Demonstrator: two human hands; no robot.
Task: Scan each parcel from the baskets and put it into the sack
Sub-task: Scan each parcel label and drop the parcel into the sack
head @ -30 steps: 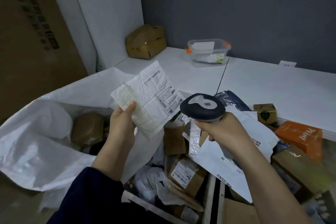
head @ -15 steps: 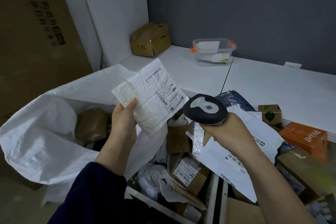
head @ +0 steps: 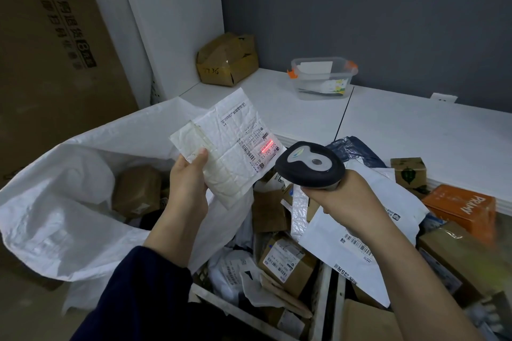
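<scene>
- left grip (head: 191,185) is pinching the mailer (head: 235,166) near its left corner, thumb on top, label (head: 257,144) facing me.
- right grip (head: 354,199) is clenched round the scanner (head: 311,165) handle, nose pointing left at the label. the red line (head: 264,146) sits on the barcode at the mailer's right end, so i'd say the scan is happening now. can't tell if it has registered.
- what matters next: the sack (head: 55,202) gapes open to the left of and below the mailer, just beside my left wrist.
- the mailer hangs tilted, one corner pointing down over the seam between sack and baskets (head: 321,299).
- left grip is the near one. right is over the baskets, well apart from the sack mouth.
- my guess: swing left and down, then let go.
</scene>
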